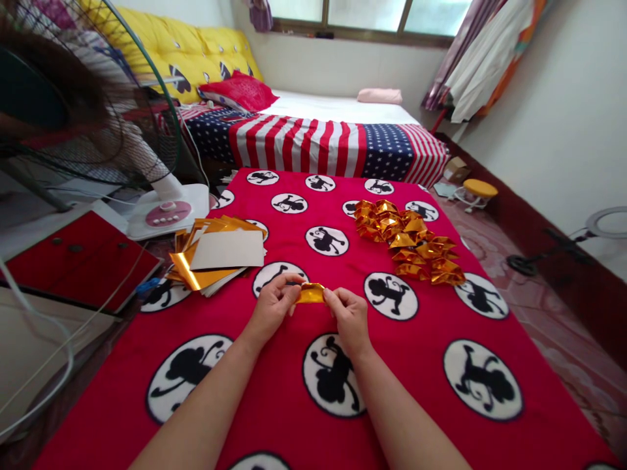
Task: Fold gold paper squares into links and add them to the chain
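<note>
A small folded piece of gold foil paper (311, 295) is stretched between my two hands, above the middle of the red cloth (294, 326). My left hand (275, 301) pinches its left end between thumb and fingers. At the right end, my right hand (349, 313) grips it the same way. To the left lies a loose stack of gold foil sheets (189, 271), with a pale side up on the top sheet (230, 250). Several finished-looking gold folded paper ingots (411, 241) are grouped in rows on the right.
An electric fan (166, 209) with a wire cage stands at the left, beside a red panel (78, 258). Beyond the cloth is a bed with a striped, starred cover (304, 140). On the floor at right are a yellow stool (480, 188) and a ring-light stand (553, 251).
</note>
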`<action>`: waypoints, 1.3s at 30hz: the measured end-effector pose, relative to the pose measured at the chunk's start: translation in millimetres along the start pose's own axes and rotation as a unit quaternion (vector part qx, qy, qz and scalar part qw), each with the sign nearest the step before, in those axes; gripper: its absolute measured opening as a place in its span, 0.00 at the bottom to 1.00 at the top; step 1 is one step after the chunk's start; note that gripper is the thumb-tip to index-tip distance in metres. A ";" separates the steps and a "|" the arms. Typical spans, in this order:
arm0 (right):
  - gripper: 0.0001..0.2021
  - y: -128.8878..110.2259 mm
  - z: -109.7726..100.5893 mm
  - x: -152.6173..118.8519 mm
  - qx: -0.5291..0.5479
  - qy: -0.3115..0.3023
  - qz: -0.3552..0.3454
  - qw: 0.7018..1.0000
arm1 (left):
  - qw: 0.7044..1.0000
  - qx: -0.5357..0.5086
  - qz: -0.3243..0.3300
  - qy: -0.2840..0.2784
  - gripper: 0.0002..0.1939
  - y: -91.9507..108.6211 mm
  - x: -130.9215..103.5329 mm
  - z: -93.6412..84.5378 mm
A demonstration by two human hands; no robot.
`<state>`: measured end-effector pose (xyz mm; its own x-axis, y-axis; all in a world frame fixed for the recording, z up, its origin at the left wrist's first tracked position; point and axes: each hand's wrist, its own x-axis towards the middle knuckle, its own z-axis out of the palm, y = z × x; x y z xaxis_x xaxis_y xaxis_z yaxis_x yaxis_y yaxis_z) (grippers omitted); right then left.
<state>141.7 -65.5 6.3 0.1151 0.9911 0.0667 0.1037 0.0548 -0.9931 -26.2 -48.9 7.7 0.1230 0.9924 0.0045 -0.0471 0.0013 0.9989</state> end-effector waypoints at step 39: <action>0.24 -3.7 -1.5 2.4 -0.001 0.029 -0.015 0.999 | 0.957 0.197 0.201 -0.064 0.19 8.1 -6.5 2.9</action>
<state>143.1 -63.5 10.3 0.1688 0.9804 0.1012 0.1104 0.0832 -0.9904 -24.5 -55.7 15.9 0.2955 0.8792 0.3736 0.2573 -0.4499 0.8552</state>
